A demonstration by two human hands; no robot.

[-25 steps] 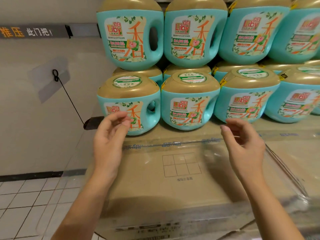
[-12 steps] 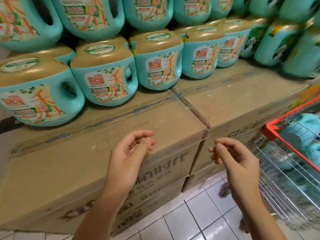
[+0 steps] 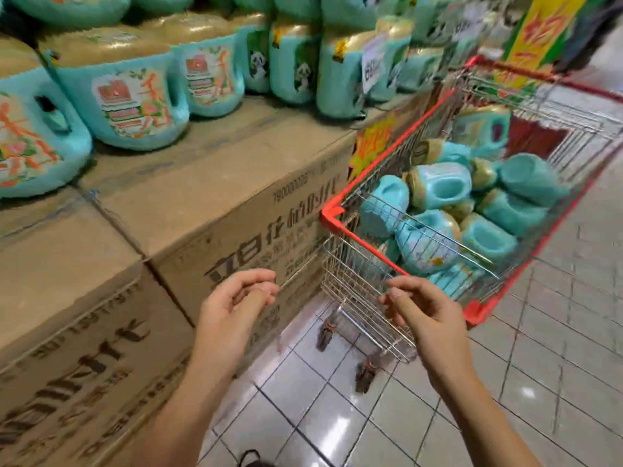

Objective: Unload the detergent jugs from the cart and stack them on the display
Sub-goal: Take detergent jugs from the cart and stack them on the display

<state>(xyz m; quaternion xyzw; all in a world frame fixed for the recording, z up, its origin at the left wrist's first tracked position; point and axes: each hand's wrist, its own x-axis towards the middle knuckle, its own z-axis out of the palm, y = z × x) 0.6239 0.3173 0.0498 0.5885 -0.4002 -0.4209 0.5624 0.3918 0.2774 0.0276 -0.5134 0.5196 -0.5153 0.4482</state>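
Several teal detergent jugs with gold caps lie jumbled in a red-rimmed wire shopping cart [image 3: 365, 242] at the right; one such cart jug [image 3: 441, 185] lies on its side near the top of the pile. More of the same jugs stand stacked on the display [image 3: 215, 183] of brown cardboard boxes at the left, one display jug [image 3: 131, 102] near the middle. My left hand [image 3: 236, 303] hovers in front of the boxes, fingers loosely curled, holding nothing. My right hand [image 3: 424, 315] hovers just before the cart's near end, fingers loosely curled and empty too.
Tiled floor [image 3: 337, 416] spreads below and to the right of the cart. A yellow and red promotional sign [image 3: 536, 32] stands beyond the cart at the upper right. A starburst price tag [image 3: 372, 139] hangs on the boxes' corner.
My view has swung right, away from the stacked jugs, bringing the whole cart into sight. Both hands stayed empty and now hover lower, near the cart's front end.
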